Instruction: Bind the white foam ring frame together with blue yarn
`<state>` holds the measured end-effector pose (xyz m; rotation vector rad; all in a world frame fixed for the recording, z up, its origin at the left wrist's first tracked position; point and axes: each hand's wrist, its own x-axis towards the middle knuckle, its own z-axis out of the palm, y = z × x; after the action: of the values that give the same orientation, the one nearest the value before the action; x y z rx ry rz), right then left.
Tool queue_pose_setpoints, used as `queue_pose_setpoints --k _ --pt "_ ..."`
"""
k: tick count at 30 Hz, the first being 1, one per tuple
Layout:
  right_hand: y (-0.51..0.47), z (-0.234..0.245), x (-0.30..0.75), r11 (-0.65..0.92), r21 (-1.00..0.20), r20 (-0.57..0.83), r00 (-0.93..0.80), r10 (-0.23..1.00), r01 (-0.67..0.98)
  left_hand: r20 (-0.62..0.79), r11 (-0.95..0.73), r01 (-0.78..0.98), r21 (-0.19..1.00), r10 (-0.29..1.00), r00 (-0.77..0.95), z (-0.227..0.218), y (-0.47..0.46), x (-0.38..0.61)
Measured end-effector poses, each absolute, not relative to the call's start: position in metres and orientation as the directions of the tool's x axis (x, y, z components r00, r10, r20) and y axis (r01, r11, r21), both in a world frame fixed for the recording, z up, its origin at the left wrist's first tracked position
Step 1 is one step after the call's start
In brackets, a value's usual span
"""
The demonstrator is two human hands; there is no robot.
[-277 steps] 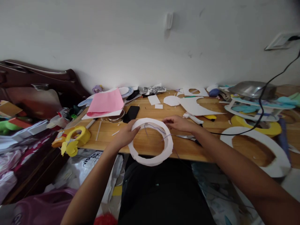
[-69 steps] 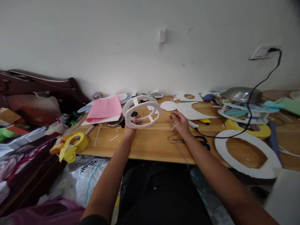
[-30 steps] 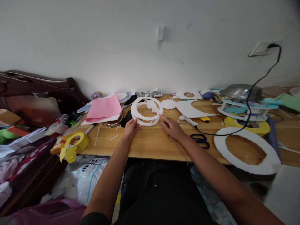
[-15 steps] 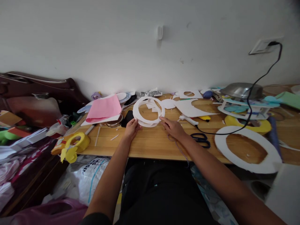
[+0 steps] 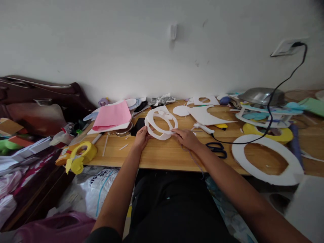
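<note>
A white double-ring foam frame (image 5: pixel 162 123), two rings joined by short struts, is held tilted just above the wooden table (image 5: pixel 162 153). My left hand (image 5: pixel 141 136) grips its left lower rim, fingers closed on it. My right hand (image 5: pixel 186 137) pinches the ring's right lower rim. A thin thread (image 5: pixel 193 158) trails from under my right hand over the table's front edge.
Black scissors (image 5: pixel 216 149) and a glue gun (image 5: pixel 204 128) with a black cord lie right of my hand. A large white foam ring (image 5: pixel 268 159) and yellow ring (image 5: pixel 268 133) sit at right. Pink paper (image 5: pixel 112 115), a phone (image 5: pixel 138 125), a yellow tape dispenser (image 5: pixel 81 155) at left.
The double-ring frame has been lowered from upright in my left hand to the table. My right hand came up from the thread to the ring's right rim, and the ring tilted.
</note>
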<state>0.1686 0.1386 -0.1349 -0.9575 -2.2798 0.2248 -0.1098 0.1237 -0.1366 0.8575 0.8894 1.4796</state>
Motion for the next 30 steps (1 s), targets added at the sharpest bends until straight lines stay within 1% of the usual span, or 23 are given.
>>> queue_pose_setpoints --k 14,19,25,30 --pt "0.134 -0.127 0.168 0.703 -0.417 0.493 -0.506 0.708 0.577 0.005 -0.045 -0.485 0.873 0.996 -0.084 -0.136 0.123 -0.112" --pt "0.132 -0.123 0.169 0.704 -0.424 0.501 -0.500 0.707 0.570 -0.023 -0.029 -0.517 0.855 0.995 -0.094 -0.133 0.121 -0.112" --pt "0.130 -0.123 0.172 0.686 -0.460 0.514 -0.460 0.724 0.564 -0.091 -0.027 -0.595 0.803 0.982 -0.168 -0.129 0.123 -0.114" --pt "0.130 -0.123 0.171 0.675 -0.470 0.511 -0.448 0.733 0.569 -0.133 -0.104 -0.679 0.727 0.948 -0.288 -0.125 0.126 -0.122"
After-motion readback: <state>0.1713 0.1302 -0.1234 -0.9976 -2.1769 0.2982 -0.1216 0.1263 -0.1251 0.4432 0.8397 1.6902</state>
